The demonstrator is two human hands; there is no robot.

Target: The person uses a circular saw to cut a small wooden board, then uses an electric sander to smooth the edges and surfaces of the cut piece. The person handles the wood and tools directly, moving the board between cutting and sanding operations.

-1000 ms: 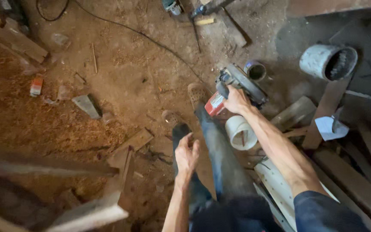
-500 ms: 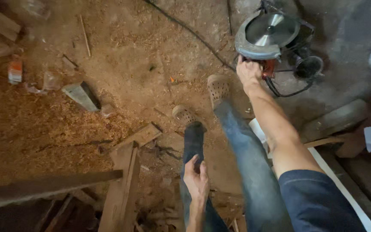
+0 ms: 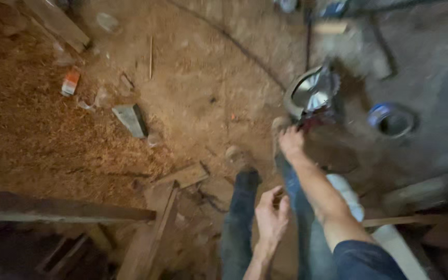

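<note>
The right hand (image 3: 291, 142) is extended forward and closed around the handle of a circular saw (image 3: 315, 96). The fingers are wrapped on the grip; motion blur hides their exact placement. The saw hangs above the dirt floor (image 3: 198, 103), right of centre and far from the body. Its round metal blade and guard face the camera, tilted.

The left hand (image 3: 271, 213) is free, near the body and above the left leg. Its fingers are loosely curled and slightly apart, holding nothing. It is well apart from the saw.

Both legs, in dark trousers, stand on the floor below the hands. The shoes are near the saw, just to its left and nearer.

Surrounding items:
- A dark cable (image 3: 234, 41) runs across the floor from the far centre toward the saw.
- A round can with a blue rim (image 3: 391, 118) lies on the floor to the right of the saw, near it but apart.
- A grey wedge-shaped block (image 3: 129, 120) lies on the floor to the left, well apart from the hands.
- A small orange and white pack (image 3: 70, 82) lies further left, on a bed of sawdust (image 3: 32, 140).
- A long wooden beam (image 3: 58, 210) crosses the near left.
- Short plank offcuts (image 3: 182, 177) lie between the beam and the left leg.
- A white pipe (image 3: 351, 199) lies partly hidden behind the right forearm.
</note>
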